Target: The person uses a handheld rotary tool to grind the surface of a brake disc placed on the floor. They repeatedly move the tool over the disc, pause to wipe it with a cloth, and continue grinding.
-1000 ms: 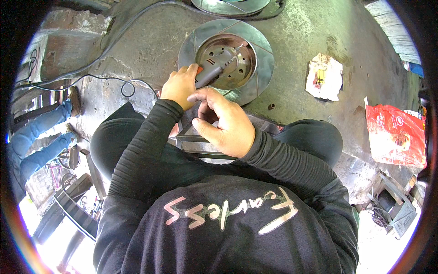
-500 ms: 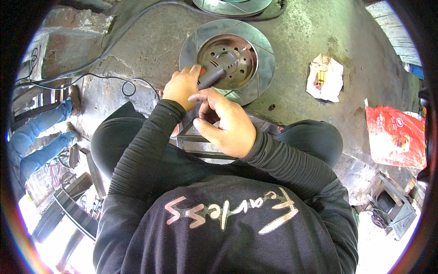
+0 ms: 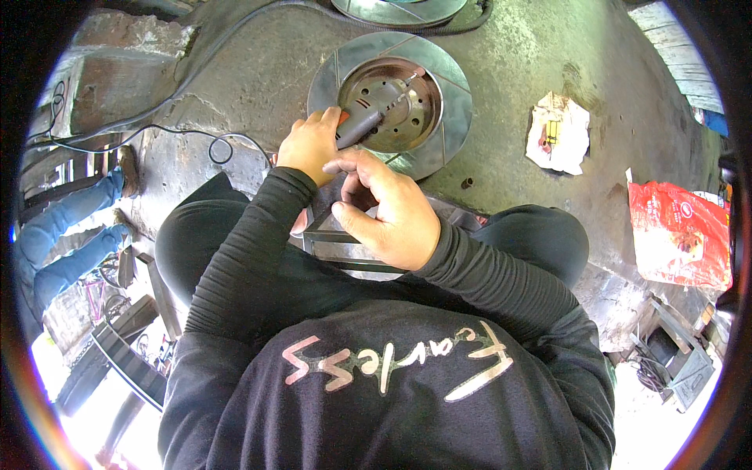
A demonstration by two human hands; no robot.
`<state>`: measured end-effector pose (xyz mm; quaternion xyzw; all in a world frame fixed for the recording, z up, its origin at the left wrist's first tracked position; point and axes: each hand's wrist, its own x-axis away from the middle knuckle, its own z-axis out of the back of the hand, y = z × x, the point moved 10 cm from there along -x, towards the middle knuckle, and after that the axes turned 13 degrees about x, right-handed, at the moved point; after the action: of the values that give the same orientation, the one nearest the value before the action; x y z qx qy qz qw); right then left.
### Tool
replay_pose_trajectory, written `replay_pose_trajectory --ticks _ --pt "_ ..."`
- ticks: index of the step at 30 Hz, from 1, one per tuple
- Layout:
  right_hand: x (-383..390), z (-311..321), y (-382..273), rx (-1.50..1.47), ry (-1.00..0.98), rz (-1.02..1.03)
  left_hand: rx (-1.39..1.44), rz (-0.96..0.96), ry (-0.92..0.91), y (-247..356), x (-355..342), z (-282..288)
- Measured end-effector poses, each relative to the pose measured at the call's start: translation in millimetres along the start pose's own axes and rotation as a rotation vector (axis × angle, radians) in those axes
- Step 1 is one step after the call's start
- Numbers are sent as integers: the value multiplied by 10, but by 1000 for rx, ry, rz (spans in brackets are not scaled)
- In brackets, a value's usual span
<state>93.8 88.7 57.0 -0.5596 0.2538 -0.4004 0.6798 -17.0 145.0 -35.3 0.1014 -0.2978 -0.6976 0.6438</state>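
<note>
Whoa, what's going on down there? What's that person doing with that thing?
Somebody is sitting with their left hand wrapped around a gray power tool. Its tip is over the hollow middle of a big metal disc; I can't tell whether it touches. The right hand is close by, fingers curled and thumb apart. Another disc lies farther off, and a red bag is over on the right.
</note>
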Motion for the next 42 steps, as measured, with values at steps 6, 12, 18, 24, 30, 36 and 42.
replay_pose_trajectory --ticks 6,12,18,24,30,36,42 --pt "-14 35 -45 32 62 61 12 22 14 33 32 23" --pt "-7 9 -21 11 1 10 -17 14 14 -54 6 1" --pt "-9 7 -17 23 -9 11 -2 23 9 -14 12 21" --pt "-1 -4 -13 27 -5 29 -24 31 55 -34 23 131" --pt "-1 -13 -19 4 -14 16 -4 43 45 -118 24 76" --pt "-7 13 -36 22 39 54 -2 -3 13 19 64 13" --pt "-7 20 -49 37 67 89 20 -40 48 10 64 29"
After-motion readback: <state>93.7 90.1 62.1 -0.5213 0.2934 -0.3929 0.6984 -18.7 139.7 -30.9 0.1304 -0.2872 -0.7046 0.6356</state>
